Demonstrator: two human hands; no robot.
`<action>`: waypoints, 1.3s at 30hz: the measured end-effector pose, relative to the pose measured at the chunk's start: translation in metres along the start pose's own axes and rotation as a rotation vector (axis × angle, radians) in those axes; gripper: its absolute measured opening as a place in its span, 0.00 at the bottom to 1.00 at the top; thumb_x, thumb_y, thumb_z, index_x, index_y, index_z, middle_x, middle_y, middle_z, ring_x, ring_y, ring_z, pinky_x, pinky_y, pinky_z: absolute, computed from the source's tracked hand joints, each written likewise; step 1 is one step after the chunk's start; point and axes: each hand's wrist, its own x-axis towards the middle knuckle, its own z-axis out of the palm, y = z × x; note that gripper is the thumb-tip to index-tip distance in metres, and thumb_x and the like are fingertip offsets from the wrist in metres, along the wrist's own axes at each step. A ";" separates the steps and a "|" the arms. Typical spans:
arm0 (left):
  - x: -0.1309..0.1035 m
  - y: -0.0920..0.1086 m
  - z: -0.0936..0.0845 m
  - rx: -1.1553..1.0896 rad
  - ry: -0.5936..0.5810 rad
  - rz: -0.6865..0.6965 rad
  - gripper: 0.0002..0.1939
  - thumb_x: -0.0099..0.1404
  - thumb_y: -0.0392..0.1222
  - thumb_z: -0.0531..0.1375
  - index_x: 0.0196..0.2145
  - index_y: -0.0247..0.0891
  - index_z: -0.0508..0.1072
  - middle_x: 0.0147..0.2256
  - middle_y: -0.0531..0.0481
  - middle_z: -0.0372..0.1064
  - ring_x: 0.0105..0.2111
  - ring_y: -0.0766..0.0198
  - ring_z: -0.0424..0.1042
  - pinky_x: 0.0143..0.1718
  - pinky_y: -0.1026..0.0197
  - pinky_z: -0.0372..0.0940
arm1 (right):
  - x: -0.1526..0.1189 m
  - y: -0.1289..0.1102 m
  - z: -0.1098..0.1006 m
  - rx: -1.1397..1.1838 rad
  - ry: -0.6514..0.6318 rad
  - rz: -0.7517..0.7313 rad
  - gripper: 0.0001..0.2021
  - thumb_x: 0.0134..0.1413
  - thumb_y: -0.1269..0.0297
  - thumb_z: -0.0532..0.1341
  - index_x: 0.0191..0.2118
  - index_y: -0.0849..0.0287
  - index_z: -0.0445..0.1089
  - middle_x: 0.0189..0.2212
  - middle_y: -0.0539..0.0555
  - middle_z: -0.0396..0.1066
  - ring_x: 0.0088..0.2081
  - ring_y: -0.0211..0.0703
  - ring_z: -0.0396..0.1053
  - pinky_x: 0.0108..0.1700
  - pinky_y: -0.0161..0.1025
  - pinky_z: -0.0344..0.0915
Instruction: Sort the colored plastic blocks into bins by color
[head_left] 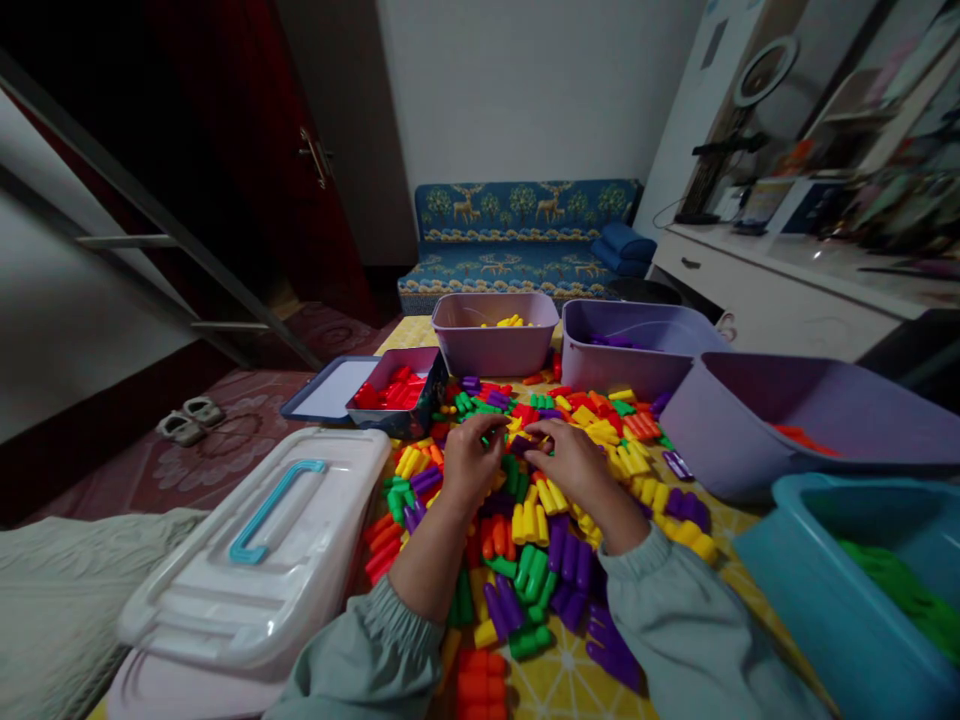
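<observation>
Coloured plastic pieces (532,570) in red, yellow, green, purple and orange lie heaped over the yellow patterned table. Above the middle of the heap is my left hand (474,455), its fingers curled toward a small yellow piece. Close on its right, my right hand (566,455) has thumb and fingers pinched round a dark purple piece (523,443). The fingertips of both hands nearly meet, and what my left fingertips hold is too small to make out.
Behind the heap stand a pink bin (495,350) with yellow pieces and a lilac bin (630,365) with purple ones. A larger lilac bin (720,440) and a blue tub (847,600) are right. A red-filled box (427,400) and lidded container (277,540) are left.
</observation>
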 end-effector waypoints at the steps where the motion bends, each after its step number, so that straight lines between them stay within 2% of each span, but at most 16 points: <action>1: 0.000 -0.001 0.000 0.011 -0.016 -0.001 0.09 0.61 0.32 0.58 0.36 0.38 0.78 0.33 0.48 0.77 0.33 0.62 0.75 0.37 0.62 0.68 | -0.001 -0.001 0.001 -0.046 -0.004 -0.016 0.16 0.46 0.70 0.64 0.44 0.54 0.75 0.38 0.54 0.76 0.33 0.42 0.72 0.38 0.38 0.65; 4: 0.000 0.000 0.001 0.050 -0.082 0.000 0.09 0.60 0.32 0.59 0.36 0.38 0.78 0.34 0.47 0.77 0.34 0.60 0.75 0.38 0.60 0.68 | -0.002 -0.004 0.003 -0.151 -0.019 -0.038 0.12 0.50 0.68 0.62 0.42 0.55 0.76 0.37 0.55 0.75 0.36 0.43 0.72 0.39 0.37 0.64; 8: -0.001 0.004 0.002 0.035 -0.123 0.008 0.09 0.61 0.34 0.59 0.39 0.36 0.77 0.36 0.45 0.77 0.36 0.60 0.75 0.41 0.59 0.68 | -0.002 -0.005 0.004 -0.158 -0.004 -0.038 0.09 0.50 0.70 0.60 0.37 0.58 0.75 0.35 0.56 0.74 0.33 0.43 0.71 0.36 0.38 0.64; 11: 0.000 0.006 0.002 0.007 -0.151 0.026 0.11 0.62 0.39 0.61 0.43 0.37 0.76 0.39 0.45 0.77 0.38 0.59 0.76 0.41 0.59 0.68 | -0.002 -0.003 0.006 0.037 0.039 0.014 0.08 0.49 0.71 0.60 0.36 0.58 0.74 0.32 0.54 0.75 0.31 0.43 0.71 0.35 0.38 0.65; 16: 0.000 0.007 0.000 -0.035 -0.182 -0.027 0.14 0.63 0.41 0.60 0.47 0.40 0.75 0.39 0.46 0.78 0.38 0.60 0.76 0.38 0.61 0.68 | 0.001 -0.003 0.010 0.551 0.021 0.061 0.08 0.49 0.61 0.61 0.35 0.59 0.72 0.30 0.54 0.75 0.33 0.44 0.74 0.36 0.39 0.69; 20: 0.000 0.009 0.000 -0.086 -0.150 -0.039 0.13 0.63 0.40 0.59 0.45 0.38 0.75 0.35 0.46 0.78 0.33 0.61 0.76 0.34 0.63 0.67 | 0.001 -0.007 0.011 0.714 -0.004 0.096 0.10 0.46 0.60 0.63 0.35 0.59 0.72 0.30 0.53 0.76 0.33 0.44 0.74 0.36 0.39 0.71; 23: 0.000 0.011 0.000 -0.150 -0.126 -0.050 0.12 0.64 0.41 0.60 0.44 0.37 0.75 0.35 0.45 0.77 0.34 0.61 0.76 0.34 0.63 0.68 | 0.000 -0.011 0.009 0.737 0.001 0.101 0.10 0.44 0.60 0.64 0.33 0.59 0.73 0.29 0.53 0.75 0.31 0.43 0.73 0.35 0.39 0.71; 30: 0.001 0.013 -0.001 -0.192 -0.098 -0.075 0.11 0.65 0.42 0.58 0.43 0.37 0.75 0.35 0.46 0.77 0.35 0.61 0.75 0.36 0.63 0.68 | -0.005 -0.019 0.000 0.654 -0.078 0.164 0.14 0.47 0.53 0.63 0.24 0.59 0.67 0.19 0.48 0.68 0.19 0.36 0.65 0.21 0.32 0.62; 35: 0.001 0.010 -0.001 -0.191 -0.095 -0.104 0.13 0.65 0.44 0.58 0.43 0.36 0.75 0.32 0.47 0.75 0.30 0.63 0.73 0.32 0.64 0.66 | -0.006 -0.023 -0.001 0.644 -0.051 0.135 0.14 0.48 0.53 0.62 0.23 0.59 0.67 0.18 0.48 0.68 0.19 0.35 0.65 0.22 0.32 0.62; 39: 0.001 0.009 -0.001 -0.199 -0.094 -0.118 0.14 0.65 0.44 0.58 0.44 0.36 0.75 0.31 0.47 0.75 0.30 0.63 0.73 0.33 0.64 0.66 | -0.005 -0.024 -0.002 0.666 -0.065 0.126 0.12 0.48 0.55 0.62 0.24 0.59 0.68 0.20 0.49 0.70 0.19 0.36 0.66 0.23 0.33 0.63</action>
